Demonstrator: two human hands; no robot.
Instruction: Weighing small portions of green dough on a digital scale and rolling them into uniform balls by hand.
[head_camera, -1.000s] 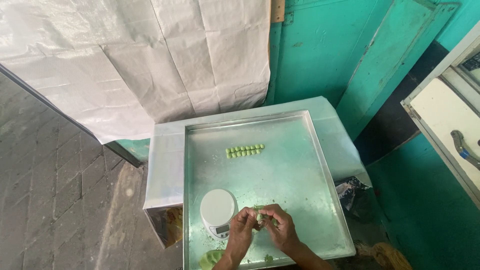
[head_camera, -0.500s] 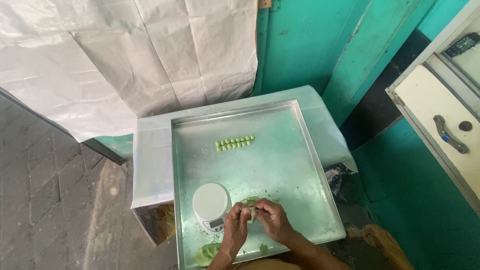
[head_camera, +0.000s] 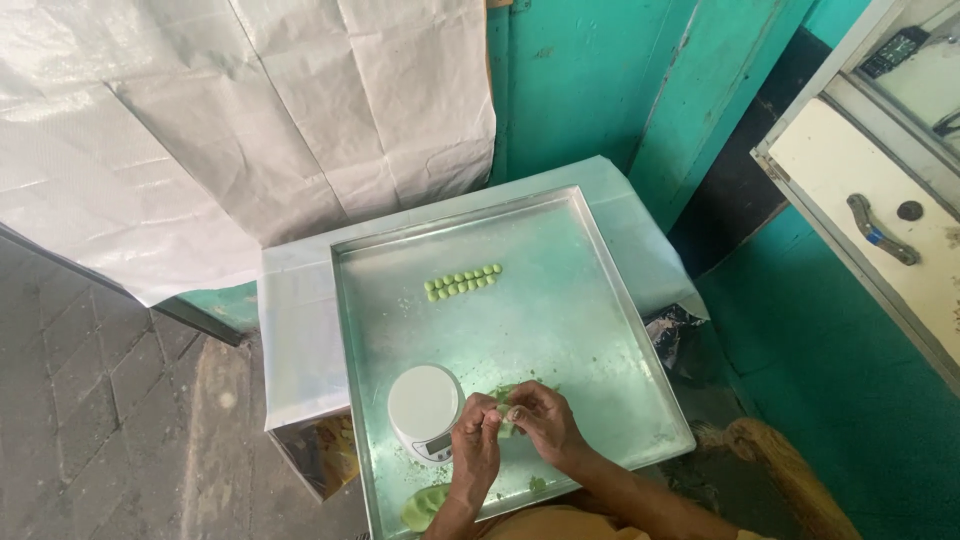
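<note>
at the near edge of the metal tray, a flattened lump of green dough is lying by itself, just beside the left wrist. just beyond it both hands are meeting over the tray: the left hand and the right hand are pressing their fingertips together on a small piece of green dough, each grip closing on it (only a sliver of green is showing between the fingers). the hands are sitting much as they were a second ago, still pinching at the same spot beside the scale, so the piece is staying in the fingers and is not yet lying on the tray; mostly the view itself has been shifting.

touching the left hand's far side, a small white kitchen scale with a round platform is standing on the tray, nothing lying on it. a few green crumbs are dotting the metal around the hands.

farther up the tray, well apart from the hands, a short row of small green dough balls is lying in a slanting line, unchanged in number as far as can be told. the tray is resting on a low table wrapped in pale sheeting. beyond it, a white plastic sheet is hanging against a teal wall, and a cream cabinet is standing off to the right.
</note>
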